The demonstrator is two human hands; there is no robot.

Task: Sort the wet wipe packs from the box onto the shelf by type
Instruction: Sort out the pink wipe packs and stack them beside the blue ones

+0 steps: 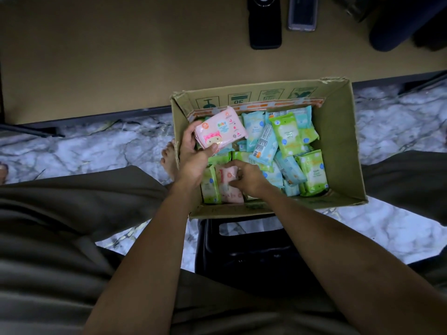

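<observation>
Left hand [193,155] grips a pink pack [220,128], lifted out for sorting; right hand [249,176] pinches another pink pack [229,187] in the box [338,141].

Head view, steeply down, close.

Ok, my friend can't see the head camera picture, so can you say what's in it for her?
A person's left hand holds up a pink baby wipe pack over a cardboard box full of green and blue wipe packs, while the right hand reaches for a second pink pack inside. The box rests on a black stool beside a tan shelf.
</observation>
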